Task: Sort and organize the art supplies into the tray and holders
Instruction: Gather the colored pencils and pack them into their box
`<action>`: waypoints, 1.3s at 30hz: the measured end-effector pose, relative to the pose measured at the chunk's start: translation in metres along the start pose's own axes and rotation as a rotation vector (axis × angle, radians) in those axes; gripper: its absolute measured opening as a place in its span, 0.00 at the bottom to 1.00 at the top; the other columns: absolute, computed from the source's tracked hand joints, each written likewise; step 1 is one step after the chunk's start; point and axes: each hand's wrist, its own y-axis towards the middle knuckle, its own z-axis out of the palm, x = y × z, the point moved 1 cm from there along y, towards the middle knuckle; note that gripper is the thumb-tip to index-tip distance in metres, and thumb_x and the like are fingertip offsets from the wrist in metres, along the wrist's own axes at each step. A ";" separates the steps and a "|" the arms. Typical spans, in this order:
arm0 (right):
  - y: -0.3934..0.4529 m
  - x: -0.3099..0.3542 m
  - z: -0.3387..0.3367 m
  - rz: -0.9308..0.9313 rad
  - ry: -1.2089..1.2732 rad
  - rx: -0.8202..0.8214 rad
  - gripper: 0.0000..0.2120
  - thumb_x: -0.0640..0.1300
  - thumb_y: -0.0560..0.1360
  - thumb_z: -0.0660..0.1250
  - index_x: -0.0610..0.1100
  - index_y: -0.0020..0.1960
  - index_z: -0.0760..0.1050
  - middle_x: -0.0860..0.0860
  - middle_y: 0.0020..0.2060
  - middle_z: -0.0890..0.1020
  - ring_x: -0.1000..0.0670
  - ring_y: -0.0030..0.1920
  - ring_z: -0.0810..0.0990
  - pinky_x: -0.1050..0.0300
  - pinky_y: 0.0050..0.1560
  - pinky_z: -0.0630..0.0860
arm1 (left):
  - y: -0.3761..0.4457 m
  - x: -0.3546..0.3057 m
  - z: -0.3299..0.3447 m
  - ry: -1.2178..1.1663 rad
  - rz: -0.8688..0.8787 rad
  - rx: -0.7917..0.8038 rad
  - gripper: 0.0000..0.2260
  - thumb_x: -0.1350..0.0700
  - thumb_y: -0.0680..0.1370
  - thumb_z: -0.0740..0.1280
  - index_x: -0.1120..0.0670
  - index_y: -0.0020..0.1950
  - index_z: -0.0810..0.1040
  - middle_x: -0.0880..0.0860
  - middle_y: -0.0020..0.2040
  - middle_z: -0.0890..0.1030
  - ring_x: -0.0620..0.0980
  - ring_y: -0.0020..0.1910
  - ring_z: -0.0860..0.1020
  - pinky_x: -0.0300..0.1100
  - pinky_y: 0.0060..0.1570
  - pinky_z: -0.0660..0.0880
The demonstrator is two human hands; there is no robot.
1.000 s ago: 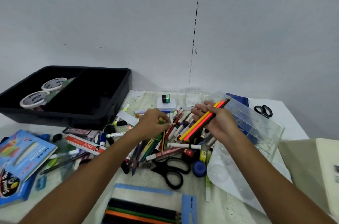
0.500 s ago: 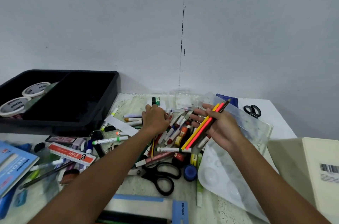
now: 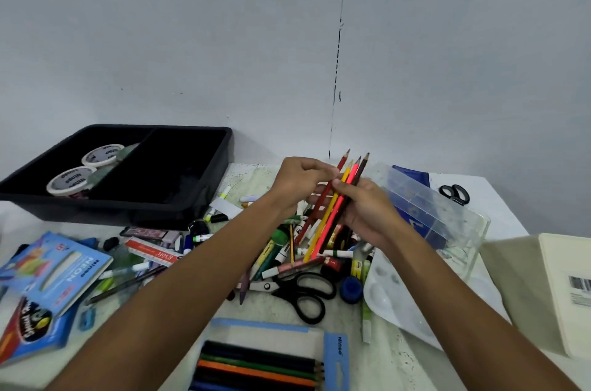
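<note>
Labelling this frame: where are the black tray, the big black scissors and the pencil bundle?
black tray [image 3: 220,166]: head view, right wall.
big black scissors [image 3: 307,293]: head view, handles.
pencil bundle [image 3: 331,218]: head view, mid-shafts.

Pencil bundle [image 3: 339,202], approx 4 pcs (red, yellow, neon pink, brown), tips to 12 o'clock, gripped by right hand [image 3: 367,214]; left hand [image 3: 297,182] pinches red one. Marker/pen pile [image 3: 287,250] below. Black scissors [image 3: 300,291] at 6. Black tray [image 3: 198,195] at 9 w/ 2 tape rolls [image 3: 86,171]. Clear organizer box [image 3: 447,214] at 3.
</note>
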 end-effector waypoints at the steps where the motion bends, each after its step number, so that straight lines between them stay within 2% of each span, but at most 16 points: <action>1: -0.003 -0.001 0.004 -0.011 0.004 0.026 0.11 0.38 0.81 0.59 0.37 0.61 0.74 0.37 0.51 0.83 0.38 0.51 0.83 0.37 0.54 0.78 | -0.006 -0.002 -0.003 -0.012 -0.008 0.000 0.02 0.63 0.75 0.71 0.59 0.43 0.83 0.50 0.38 0.84 0.44 0.32 0.81 0.41 0.33 0.79; 4: -0.011 -0.002 0.016 -0.029 0.030 0.038 0.11 0.37 0.81 0.59 0.36 0.61 0.74 0.38 0.45 0.83 0.40 0.45 0.84 0.42 0.49 0.81 | -0.017 0.003 -0.014 -0.005 0.010 -0.041 0.05 0.59 0.77 0.69 0.61 0.46 0.82 0.48 0.38 0.83 0.44 0.34 0.77 0.39 0.31 0.74; 6: -0.014 -0.001 0.024 -0.043 0.076 0.001 0.09 0.36 0.81 0.58 0.34 0.59 0.73 0.40 0.41 0.83 0.41 0.41 0.84 0.45 0.44 0.82 | -0.024 0.011 -0.026 -0.002 -0.014 -0.075 0.11 0.52 0.79 0.66 0.59 0.51 0.81 0.51 0.45 0.82 0.47 0.40 0.76 0.39 0.36 0.72; 8: -0.018 0.002 0.031 -0.065 0.146 -0.040 0.07 0.36 0.81 0.58 0.35 0.56 0.73 0.40 0.40 0.83 0.41 0.41 0.85 0.45 0.42 0.83 | -0.031 0.025 -0.039 -0.113 -0.087 -0.037 0.15 0.47 0.80 0.61 0.57 0.55 0.78 0.54 0.50 0.82 0.51 0.45 0.78 0.43 0.42 0.72; 11: -0.025 0.006 0.042 -0.127 0.239 -0.070 0.06 0.36 0.82 0.57 0.36 0.56 0.70 0.39 0.43 0.83 0.40 0.43 0.85 0.45 0.40 0.83 | -0.050 0.050 -0.055 -0.339 -0.212 0.064 0.23 0.42 0.81 0.54 0.59 0.60 0.76 0.57 0.50 0.82 0.53 0.46 0.79 0.49 0.47 0.74; 15: -0.036 -0.007 0.063 -0.171 0.239 -0.133 0.04 0.36 0.82 0.57 0.38 0.56 0.68 0.38 0.44 0.82 0.39 0.46 0.84 0.46 0.42 0.82 | -0.072 0.069 -0.061 -0.638 -0.298 0.115 0.30 0.36 0.78 0.56 0.60 0.62 0.75 0.63 0.56 0.78 0.62 0.55 0.77 0.62 0.62 0.71; 18: -0.043 -0.023 0.080 -0.171 0.203 -0.157 0.04 0.35 0.81 0.57 0.40 0.55 0.67 0.39 0.44 0.82 0.41 0.45 0.84 0.47 0.44 0.82 | -0.083 0.069 -0.062 -0.677 -0.277 0.101 0.30 0.35 0.78 0.55 0.59 0.63 0.75 0.63 0.58 0.80 0.63 0.58 0.78 0.61 0.60 0.73; 21: -0.048 -0.028 0.091 -0.159 0.249 -0.141 0.05 0.34 0.81 0.56 0.41 0.54 0.67 0.38 0.44 0.83 0.40 0.44 0.85 0.45 0.45 0.82 | -0.092 0.068 -0.072 -0.579 -0.238 0.144 0.23 0.42 0.80 0.58 0.61 0.60 0.75 0.62 0.51 0.79 0.60 0.49 0.79 0.58 0.53 0.76; 24: -0.052 -0.028 0.097 -0.139 0.277 -0.104 0.05 0.33 0.81 0.55 0.41 0.53 0.66 0.37 0.44 0.83 0.38 0.45 0.84 0.46 0.44 0.83 | -0.103 0.067 -0.089 -0.309 -0.185 0.344 0.17 0.50 0.78 0.62 0.62 0.57 0.77 0.63 0.50 0.79 0.59 0.45 0.80 0.56 0.50 0.78; 26: -0.055 -0.030 0.102 -0.108 0.274 -0.074 0.05 0.33 0.81 0.55 0.40 0.54 0.66 0.35 0.47 0.82 0.36 0.47 0.84 0.44 0.48 0.82 | -0.109 0.067 -0.099 -0.156 -0.154 0.462 0.15 0.53 0.77 0.65 0.63 0.55 0.77 0.62 0.47 0.81 0.58 0.42 0.81 0.53 0.45 0.80; 29: -0.059 -0.035 0.108 -0.046 0.284 -0.027 0.07 0.32 0.81 0.55 0.40 0.57 0.66 0.32 0.49 0.82 0.35 0.50 0.83 0.41 0.52 0.81 | -0.116 0.065 -0.107 0.012 -0.130 0.540 0.09 0.57 0.79 0.65 0.62 0.52 0.77 0.59 0.41 0.81 0.53 0.36 0.81 0.45 0.36 0.81; 33: -0.063 -0.043 0.108 0.009 0.148 -0.081 0.07 0.33 0.78 0.62 0.38 0.56 0.70 0.36 0.48 0.83 0.36 0.51 0.83 0.41 0.55 0.79 | -0.123 0.070 -0.114 0.093 -0.136 0.613 0.08 0.57 0.80 0.63 0.61 0.50 0.77 0.55 0.38 0.80 0.50 0.33 0.79 0.41 0.33 0.78; 35: -0.065 -0.042 0.104 0.001 -0.149 -0.214 0.16 0.39 0.73 0.72 0.41 0.57 0.70 0.39 0.53 0.81 0.37 0.57 0.79 0.41 0.59 0.76 | -0.125 0.072 -0.122 0.132 -0.152 0.624 0.09 0.57 0.81 0.62 0.62 0.50 0.77 0.55 0.37 0.80 0.50 0.32 0.79 0.40 0.32 0.78; 36: -0.065 -0.040 0.102 -0.007 -0.315 -0.294 0.27 0.43 0.70 0.75 0.42 0.64 0.68 0.41 0.62 0.77 0.38 0.64 0.75 0.42 0.64 0.72 | -0.126 0.072 -0.127 0.169 -0.164 0.627 0.09 0.57 0.81 0.62 0.62 0.51 0.77 0.56 0.37 0.80 0.50 0.32 0.79 0.40 0.32 0.78; 38: -0.068 -0.033 0.098 -0.128 -0.596 -0.422 0.48 0.49 0.68 0.78 0.45 0.77 0.52 0.45 0.75 0.62 0.44 0.74 0.62 0.47 0.71 0.62 | -0.126 0.073 -0.137 0.282 -0.193 0.637 0.09 0.58 0.81 0.61 0.63 0.50 0.77 0.56 0.37 0.80 0.52 0.33 0.79 0.41 0.32 0.78; 39: -0.070 -0.029 0.098 -0.249 -0.728 -0.440 0.50 0.51 0.68 0.77 0.46 0.78 0.50 0.47 0.76 0.58 0.45 0.76 0.58 0.47 0.73 0.59 | -0.125 0.073 -0.142 0.349 -0.210 0.646 0.09 0.58 0.81 0.61 0.63 0.50 0.77 0.56 0.36 0.80 0.52 0.33 0.79 0.41 0.32 0.78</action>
